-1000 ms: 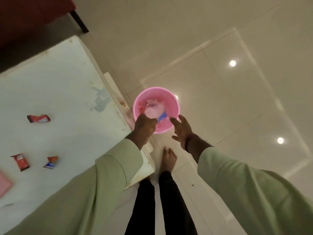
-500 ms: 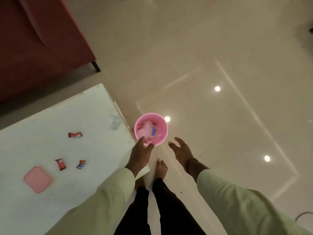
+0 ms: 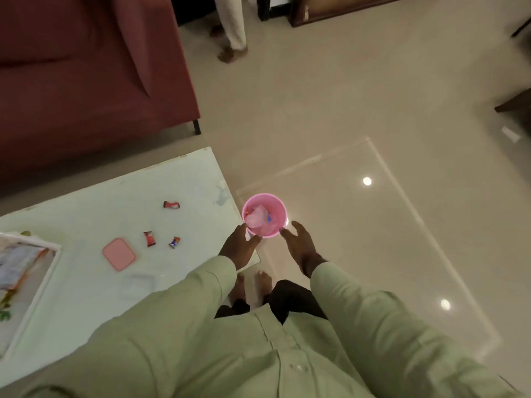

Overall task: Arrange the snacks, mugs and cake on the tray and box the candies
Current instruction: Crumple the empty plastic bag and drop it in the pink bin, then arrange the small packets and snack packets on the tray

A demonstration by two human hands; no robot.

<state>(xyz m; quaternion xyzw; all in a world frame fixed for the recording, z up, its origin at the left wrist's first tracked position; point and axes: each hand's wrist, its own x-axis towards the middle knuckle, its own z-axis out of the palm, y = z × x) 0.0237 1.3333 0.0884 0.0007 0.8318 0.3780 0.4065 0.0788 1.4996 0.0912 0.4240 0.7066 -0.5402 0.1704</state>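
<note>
I see three wrapped candies [image 3: 171, 205] [image 3: 149, 239] [image 3: 174, 242] lying loose on the pale table [image 3: 86, 214], near the pink lid [image 3: 119, 254]. Beyond the table's corner a pink bucket [image 3: 264, 215] (wrappers inside) sits on the floor. My left hand [image 3: 240, 248] touches its rim; my right hand [image 3: 300, 244] spreads open beside it, empty.

No readable text anywhere. Candy wrappers [image 3: 171, 205] on the worktop [image 3: 86, 214] show red and blue print, too small and blurred; printed tray [image 3: 26, 271] at left illegible.
</note>
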